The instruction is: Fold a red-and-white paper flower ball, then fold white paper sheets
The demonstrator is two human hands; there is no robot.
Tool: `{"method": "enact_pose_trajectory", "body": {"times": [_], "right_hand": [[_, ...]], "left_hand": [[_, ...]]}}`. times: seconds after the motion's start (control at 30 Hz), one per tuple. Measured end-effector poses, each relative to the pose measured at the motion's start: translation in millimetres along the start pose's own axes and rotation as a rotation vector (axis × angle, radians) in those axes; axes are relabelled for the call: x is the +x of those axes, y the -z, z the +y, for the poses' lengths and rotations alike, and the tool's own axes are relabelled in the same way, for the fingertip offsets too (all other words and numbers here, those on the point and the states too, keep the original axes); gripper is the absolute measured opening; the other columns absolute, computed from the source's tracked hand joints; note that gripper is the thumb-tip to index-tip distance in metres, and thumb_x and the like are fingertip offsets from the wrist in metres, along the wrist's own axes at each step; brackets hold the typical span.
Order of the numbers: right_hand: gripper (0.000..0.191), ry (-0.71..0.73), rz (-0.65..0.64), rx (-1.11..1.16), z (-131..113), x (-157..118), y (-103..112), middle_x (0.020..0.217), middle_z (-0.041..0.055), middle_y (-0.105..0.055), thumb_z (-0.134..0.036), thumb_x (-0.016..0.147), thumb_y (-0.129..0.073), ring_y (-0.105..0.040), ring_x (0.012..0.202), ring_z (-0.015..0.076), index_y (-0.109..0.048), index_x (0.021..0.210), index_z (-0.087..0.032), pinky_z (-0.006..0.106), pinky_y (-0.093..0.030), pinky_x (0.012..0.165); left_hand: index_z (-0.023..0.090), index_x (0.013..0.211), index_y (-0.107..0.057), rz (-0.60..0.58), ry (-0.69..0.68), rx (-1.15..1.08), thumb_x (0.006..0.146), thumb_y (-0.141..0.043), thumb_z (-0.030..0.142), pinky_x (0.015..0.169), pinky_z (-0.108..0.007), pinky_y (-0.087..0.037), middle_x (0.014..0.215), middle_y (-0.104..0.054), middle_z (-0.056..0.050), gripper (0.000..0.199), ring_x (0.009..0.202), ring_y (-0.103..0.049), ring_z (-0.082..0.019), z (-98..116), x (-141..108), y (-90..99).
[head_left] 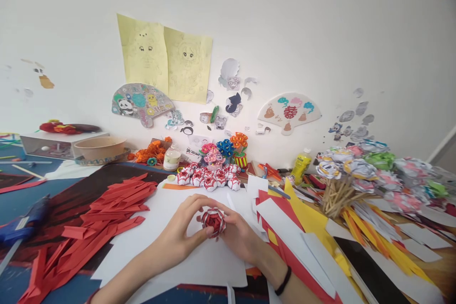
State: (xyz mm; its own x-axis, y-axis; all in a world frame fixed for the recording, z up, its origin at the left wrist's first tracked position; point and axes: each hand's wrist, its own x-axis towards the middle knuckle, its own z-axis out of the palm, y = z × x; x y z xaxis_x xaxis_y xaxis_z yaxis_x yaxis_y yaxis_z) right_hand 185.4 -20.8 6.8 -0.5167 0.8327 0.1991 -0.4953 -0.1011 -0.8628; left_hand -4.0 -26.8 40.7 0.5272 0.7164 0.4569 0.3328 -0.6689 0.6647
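Two hands (183, 223), two fans (142, 102)

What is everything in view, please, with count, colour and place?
Rounded paper flower: one, red-white, between hands
Similar flowers: many, red-white, beyond hands
Folded paper strips: many, red, left
Glue gun: one, blue, left
Round basin: one, tan, back left
Paper sheets: several, white, under hands
Plastic bottle: one, yellow, back right
Flat phone: one, black, front right
Paper flowers on sticks: many, multicoloured, right
Drawing sheets: two, yellow, wall
Fan panels: two, multicoloured, wall
Small clutter: uncountable, mixed, back
Left hand: one, bare, flower's left
Right hand: one, bare, flower's right
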Motion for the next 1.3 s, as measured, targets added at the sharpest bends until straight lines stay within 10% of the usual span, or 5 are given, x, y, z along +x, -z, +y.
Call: {"method": "enact_pose_trajectory", "body": {"times": [0.97,1.3], "right_hand": [[0.040,0.042,-0.023,-0.029,0,1,-1,0.106,0.0100,-0.065,-0.018,0.083,-0.050,-0.056,0.097,0.0211,-0.061,0.122,-0.016,0.035,-0.039,0.089],[0.038,0.051,0.042,-0.017,1,4,1,0.106,0.0099,-0.066,-0.034,0.090,-0.056,-0.059,0.091,0.0187,-0.059,0.124,-0.017,0.037,-0.043,0.087]], "left_hand": [[0.028,0.115,-0.052,0.074,0.055,0.115,0.089,-0.056,0.028,0.092,-0.038,-0.043,0.114,-0.058,-0.004,0.026,0.102,-0.054,-0.021,-14,3,-5.0],[0.031,0.140,-0.031,0.118,-0.014,0.209,0.078,-0.069,0.032,0.103,-0.046,-0.040,0.140,-0.045,-0.009,0.073,0.126,-0.044,-0.028,-33,-6,-16.2]]}}
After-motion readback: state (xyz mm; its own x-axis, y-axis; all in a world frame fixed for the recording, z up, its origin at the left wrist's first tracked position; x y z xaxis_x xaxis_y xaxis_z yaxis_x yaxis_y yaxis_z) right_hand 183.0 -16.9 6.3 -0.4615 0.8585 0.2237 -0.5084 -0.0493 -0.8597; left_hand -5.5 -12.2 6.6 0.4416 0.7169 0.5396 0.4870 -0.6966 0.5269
